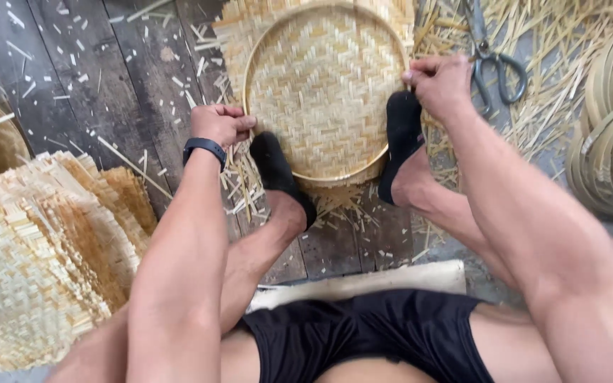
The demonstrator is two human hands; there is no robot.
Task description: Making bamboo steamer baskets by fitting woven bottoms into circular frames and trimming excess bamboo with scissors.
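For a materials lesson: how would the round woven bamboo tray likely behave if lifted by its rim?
The tray is probably light, being thin woven strips. Its hoop rim likely keeps it fairly stiff, though the weave may flex. Loose strip ends poking past the rim look brittle and might snap.

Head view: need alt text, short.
A seated person grips the rim of a round woven bamboo tray with the left hand and right hand, both black-socked feet pressing its near edge. Scissors lie right, woven mats stacked left, on a plank floor.
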